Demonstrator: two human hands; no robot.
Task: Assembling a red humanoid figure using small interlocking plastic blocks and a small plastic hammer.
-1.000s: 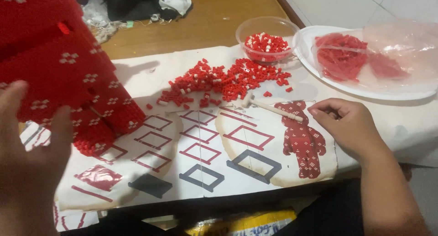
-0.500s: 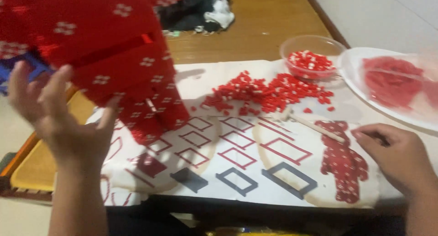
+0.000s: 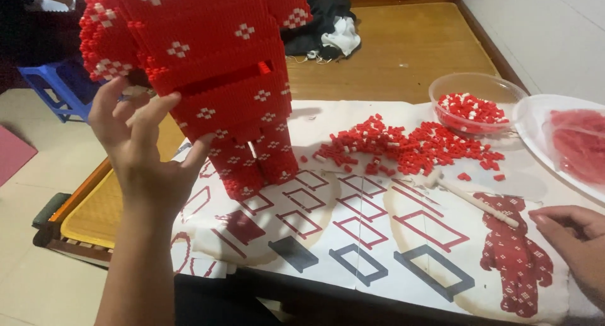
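Note:
A tall figure built of small red bricks with white cross patterns [image 3: 214, 67] stands on a printed paper sheet [image 3: 378, 238]. My left hand [image 3: 148, 152] is raised beside its lower left side, fingers spread, thumb tip at the figure's body, holding nothing. My right hand [image 3: 576, 241] rests on the sheet at the lower right with fingers curled in, next to a printed red bear picture [image 3: 513, 263]. A white stick-like tool [image 3: 466, 197] lies just left of that hand, apart from it.
Loose red bricks [image 3: 409, 149] are heaped on the sheet behind the tool. A clear bowl of red and white bricks [image 3: 444, 86] and a white plate [image 3: 532, 121] holding a plastic bag of red bricks stand at the right. A blue stool [image 3: 53, 86] and dark cloth [image 3: 321, 23] lie beyond.
My left hand rose from the lower left up beside the figure and spread its fingers. The view swung left, so my right hand now sits at the lower right edge.

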